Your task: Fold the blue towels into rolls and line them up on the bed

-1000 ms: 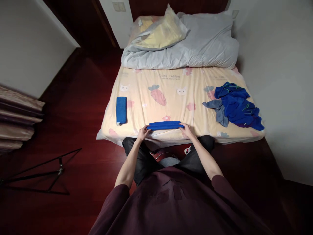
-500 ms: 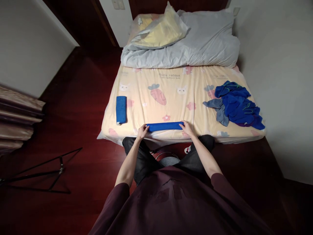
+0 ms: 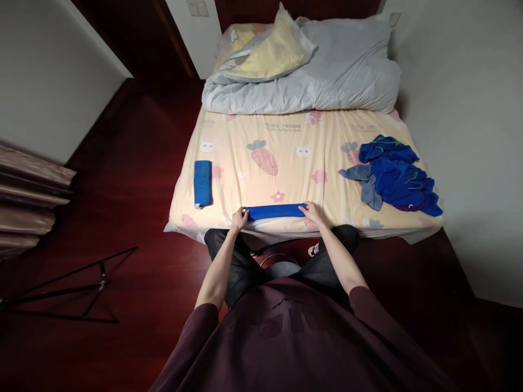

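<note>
A blue cloth [image 3: 275, 211], folded into a long narrow strip, lies across the near edge of the bed [image 3: 261, 179]. My left hand [image 3: 239, 219] grips its left end and my right hand [image 3: 312, 212] grips its right end, fingers closed on the fabric. A second folded blue cloth [image 3: 202, 182] lies by the bed's left edge. On the right side of the bed sits a loose pile of blue and grey cloths [image 3: 392, 174].
A grey duvet [image 3: 327, 76] and a yellow pillow [image 3: 265, 54] are bunched at the head of the bed. White walls stand to the right and far left. A black tripod [image 3: 81, 283] lies on the dark red floor at left, near stacked curtains [image 3: 28, 201].
The strip has settled flatter on the sheet and both hands have shifted slightly with its ends; otherwise nothing has moved.
</note>
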Motion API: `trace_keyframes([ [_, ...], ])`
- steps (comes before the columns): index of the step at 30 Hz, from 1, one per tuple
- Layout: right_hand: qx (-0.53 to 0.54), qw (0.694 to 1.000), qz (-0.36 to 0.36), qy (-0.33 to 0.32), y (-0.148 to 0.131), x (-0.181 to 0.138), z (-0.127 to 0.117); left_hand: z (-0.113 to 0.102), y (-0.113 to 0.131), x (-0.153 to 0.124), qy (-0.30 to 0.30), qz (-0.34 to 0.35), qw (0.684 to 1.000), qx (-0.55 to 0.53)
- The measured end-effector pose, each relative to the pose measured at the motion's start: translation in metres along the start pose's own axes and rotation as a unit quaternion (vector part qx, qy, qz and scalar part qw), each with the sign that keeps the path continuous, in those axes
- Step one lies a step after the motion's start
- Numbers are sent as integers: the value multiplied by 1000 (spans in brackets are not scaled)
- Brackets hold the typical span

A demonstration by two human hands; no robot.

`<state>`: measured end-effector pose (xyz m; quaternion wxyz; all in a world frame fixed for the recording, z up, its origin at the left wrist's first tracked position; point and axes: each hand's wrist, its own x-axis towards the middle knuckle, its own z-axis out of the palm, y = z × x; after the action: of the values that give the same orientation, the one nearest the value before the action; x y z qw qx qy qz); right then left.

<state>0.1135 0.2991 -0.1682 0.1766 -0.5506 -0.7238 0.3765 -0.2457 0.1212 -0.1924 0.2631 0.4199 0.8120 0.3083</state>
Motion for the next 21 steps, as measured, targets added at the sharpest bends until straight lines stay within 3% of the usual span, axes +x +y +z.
trace_keyframes([
  [9, -51, 999, -4, -1, -1, -4, 1, -2, 12, -7, 19, 25, 999, 28],
  [11, -73, 997, -39, 11, -8, -11, 5, -1, 18, -12, 48, 65, 996, 41],
  [13, -112, 987, -117, 8, -18, -19, 14, 4, 26, -18, 53, 141, 987, 60],
  [15, -158, 963, -217, -26, -28, -27, 27, 12, 35, -24, 10, 221, 972, 80],
  [17, -194, 939, -275, -68, -36, -33, 40, 20, 41, -28, -47, 258, 960, 97],
  [21, -252, 922, -275, -103, -34, -37, 46, 23, 35, -31, -82, 240, 960, 118],
])
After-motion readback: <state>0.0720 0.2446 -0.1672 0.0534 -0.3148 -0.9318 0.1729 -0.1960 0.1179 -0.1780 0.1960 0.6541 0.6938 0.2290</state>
